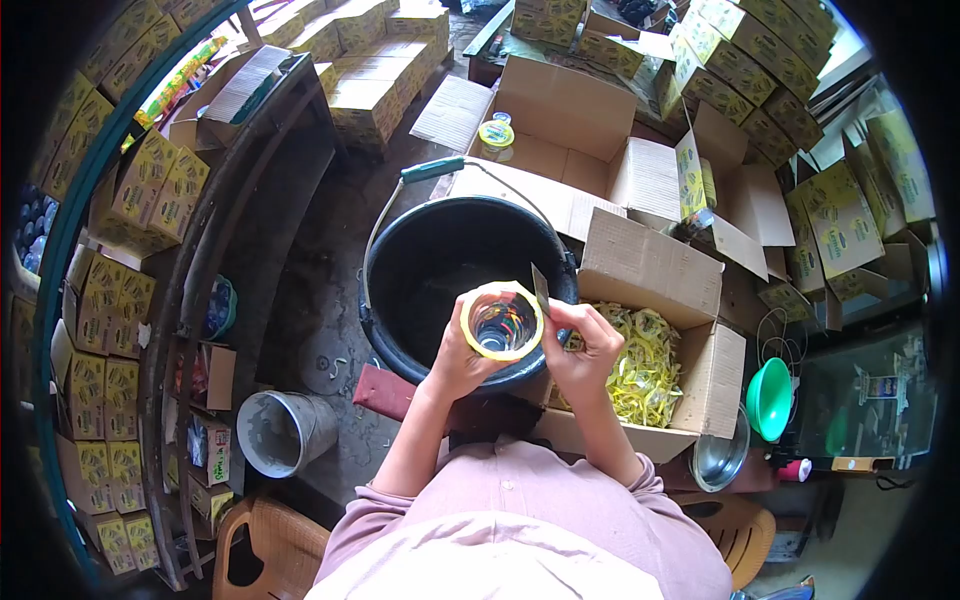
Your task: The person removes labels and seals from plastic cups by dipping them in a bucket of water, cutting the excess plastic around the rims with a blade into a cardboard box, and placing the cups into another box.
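My left hand (462,352) is wrapped round a clear jar (502,322) with a yellow rim, its open mouth facing up towards me. Coloured marks show on the jar's wall. My right hand (582,350) pinches a thin flat blade (541,290) upright against the jar's right side. Both hands are over the near part of a large black bucket (430,250) with a green-gripped handle. To the right, an open cardboard box (650,255) holds a heap of yellow-and-clear plastic pieces (645,370).
A larger open box (565,105) stands behind the bucket, with a yellow-lidded jar (496,135) on it. A grey bucket (285,433) is at the left, a green bowl (769,399) at the right. Stacked yellow cartons (370,85) and shelves surround the area.
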A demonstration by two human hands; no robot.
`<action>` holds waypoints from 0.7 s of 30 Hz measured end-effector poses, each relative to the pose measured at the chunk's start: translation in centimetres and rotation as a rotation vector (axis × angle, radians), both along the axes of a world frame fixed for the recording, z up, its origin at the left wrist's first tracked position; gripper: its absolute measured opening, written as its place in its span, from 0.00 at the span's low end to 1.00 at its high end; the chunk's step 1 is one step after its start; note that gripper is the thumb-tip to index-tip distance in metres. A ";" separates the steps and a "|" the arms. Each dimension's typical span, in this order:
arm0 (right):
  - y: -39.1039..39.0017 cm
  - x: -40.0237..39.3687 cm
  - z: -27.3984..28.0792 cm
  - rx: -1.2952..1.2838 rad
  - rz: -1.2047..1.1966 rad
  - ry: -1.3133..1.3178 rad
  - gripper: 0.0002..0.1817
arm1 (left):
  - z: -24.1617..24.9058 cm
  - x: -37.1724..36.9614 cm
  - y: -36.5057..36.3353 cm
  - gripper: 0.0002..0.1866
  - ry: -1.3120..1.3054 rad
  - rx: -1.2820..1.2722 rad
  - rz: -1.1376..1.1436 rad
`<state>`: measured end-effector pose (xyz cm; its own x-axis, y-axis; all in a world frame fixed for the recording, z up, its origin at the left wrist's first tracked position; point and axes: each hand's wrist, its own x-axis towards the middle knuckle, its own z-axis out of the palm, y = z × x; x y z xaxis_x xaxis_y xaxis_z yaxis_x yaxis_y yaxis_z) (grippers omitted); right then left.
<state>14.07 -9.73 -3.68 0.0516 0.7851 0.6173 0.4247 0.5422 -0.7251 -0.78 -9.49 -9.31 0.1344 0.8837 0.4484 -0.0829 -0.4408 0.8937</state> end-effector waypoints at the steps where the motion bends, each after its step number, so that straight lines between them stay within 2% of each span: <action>1: -0.1 0.0 0.0 0.012 -0.013 -0.008 0.13 | 0.0 0.1 -0.1 0.39 -0.025 -0.018 -0.016; 3: -0.2 0.0 -0.2 0.025 -0.028 -0.027 0.13 | 0.0 0.4 -0.2 0.40 -0.077 -0.055 -0.049; 6: -0.3 0.1 -0.5 0.047 -0.041 -0.059 0.13 | 0.3 0.7 -0.4 0.38 -0.020 0.007 -0.034; 12: -0.7 -0.1 -0.9 0.048 -0.050 -0.057 0.12 | 0.4 0.8 -0.3 0.37 0.014 -0.026 0.056; 15: -0.7 0.0 -1.1 0.039 -0.061 -0.061 0.11 | -0.2 0.7 -0.4 0.36 -0.018 -0.088 0.017; 21: -0.2 0.4 -0.9 0.014 -0.041 -0.037 0.10 | 0.5 0.6 -0.4 0.33 0.082 -0.075 -0.019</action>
<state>14.45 -9.93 -4.62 0.0606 0.7742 0.6300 0.4736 0.5333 -0.7009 -0.21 -9.91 -8.76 0.1848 0.9112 0.3682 -0.0162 -0.3718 0.9282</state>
